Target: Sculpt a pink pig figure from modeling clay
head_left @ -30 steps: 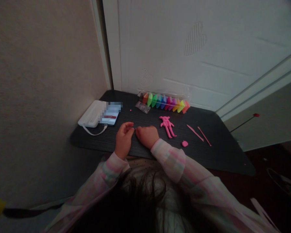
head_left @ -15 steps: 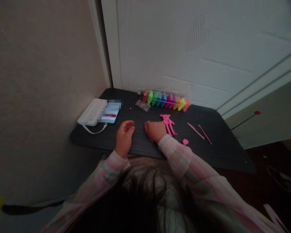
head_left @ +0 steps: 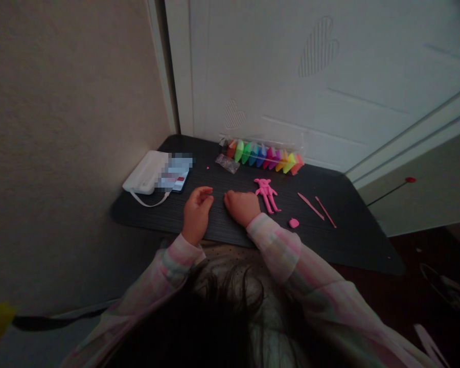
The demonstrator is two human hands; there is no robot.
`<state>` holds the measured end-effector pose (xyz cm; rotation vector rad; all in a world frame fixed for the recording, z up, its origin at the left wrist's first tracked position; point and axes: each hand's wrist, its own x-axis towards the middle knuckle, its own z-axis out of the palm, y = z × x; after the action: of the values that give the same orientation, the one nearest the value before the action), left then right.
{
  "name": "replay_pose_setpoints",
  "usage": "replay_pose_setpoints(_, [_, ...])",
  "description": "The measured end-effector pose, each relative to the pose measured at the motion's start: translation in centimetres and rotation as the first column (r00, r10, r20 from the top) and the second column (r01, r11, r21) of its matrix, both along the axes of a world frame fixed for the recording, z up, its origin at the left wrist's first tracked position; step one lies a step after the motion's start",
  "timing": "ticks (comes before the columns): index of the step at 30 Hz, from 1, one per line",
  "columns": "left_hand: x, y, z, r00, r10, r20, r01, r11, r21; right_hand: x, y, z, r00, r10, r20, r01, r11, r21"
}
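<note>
My forearms, in their pale checked sleeves [head_left: 279, 245], reach forward over the near edge of the dark table [head_left: 352, 240], slanting in towards each other, wrists low. My left hand [head_left: 196, 215] stands on its side, fingers curled half open, thumb lying below them with a gap between; I see nothing held there. My right hand [head_left: 242, 207] is palm down, knuckles up, fingers folded under; I cannot tell whether they are pinched on something. The two hands are apart, with bare tabletop between them.

To the right of my right wrist lies a small pink lump [head_left: 293, 223]. The pink figure [head_left: 266, 195] lies on its back just beside my right knuckles, legs pointing towards me. Farther right are two slim pink tools [head_left: 311, 206]. Beyond my left hand lies a phone [head_left: 183, 175]; at the back, a row of coloured packs [head_left: 261, 156].
</note>
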<state>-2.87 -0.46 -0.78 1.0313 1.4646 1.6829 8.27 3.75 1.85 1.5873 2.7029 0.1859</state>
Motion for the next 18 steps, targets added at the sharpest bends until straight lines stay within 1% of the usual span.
replay_pose_setpoints(2, [0.0, 0.0, 0.0, 1.000, -0.002, 0.004, 0.002, 1.000, 0.001, -0.6, -0.4, -0.1, 0.996, 0.086, -0.017, -0.087, 0.996, -0.012])
replay_pose_setpoints(4, [0.0, 0.0, 0.0, 1.000, -0.007, 0.008, 0.007, 1.000, -0.001, -0.7, -0.4, -0.1, 0.994, 0.105, -0.016, -0.105, 0.994, -0.013])
replay_pose_setpoints(5, [0.0, 0.0, 0.0, 1.000, -0.009, 0.007, 0.009, 1.000, -0.003, -0.5, -0.2, 0.0, 0.997, 0.076, -0.009, -0.076, 0.997, -0.007])
replay_pose_setpoints(8, [0.0, 0.0, -0.2, 1.000, -0.009, 0.002, 0.009, 1.000, -0.003, 0.4, 0.7, 0.2, 0.998, -0.063, 0.019, 0.062, 0.998, 0.009])
replay_pose_setpoints(9, [0.0, 0.0, -0.2, 1.000, -0.009, -0.001, 0.009, 1.000, -0.003, 0.6, 0.8, 0.2, 0.997, -0.079, 0.023, 0.079, 0.997, 0.009])
replay_pose_setpoints(11, [-0.1, 0.1, -0.2, 1.000, -0.005, -0.004, 0.005, 1.000, -0.003, 0.4, 0.5, 0.1, 0.999, -0.041, 0.014, 0.041, 0.999, 0.005])
replay_pose_setpoints(14, [-0.1, 0.1, -0.2, 1.000, -0.003, -0.006, 0.003, 1.000, -0.005, -0.4, -0.4, 0.0, 0.995, 0.099, -0.015, -0.099, 0.995, -0.006])
replay_pose_setpoints(15, [-0.1, 0.1, -0.2, 1.000, -0.004, -0.004, 0.004, 1.000, -0.006, -0.5, -0.5, 0.0, 0.993, 0.121, -0.018, -0.121, 0.993, -0.009])
replay_pose_setpoints(16, [-0.1, 0.1, -0.2, 1.000, -0.005, -0.003, 0.005, 1.000, -0.007, -0.5, -0.4, 0.0, 0.992, 0.121, -0.017, -0.121, 0.993, -0.007])
replay_pose_setpoints(18, [-0.1, 0.0, -0.1, 1.000, -0.008, 0.002, 0.008, 1.000, -0.009, -0.1, 0.0, 0.1, 0.998, 0.063, -0.005, -0.063, 0.998, 0.003])
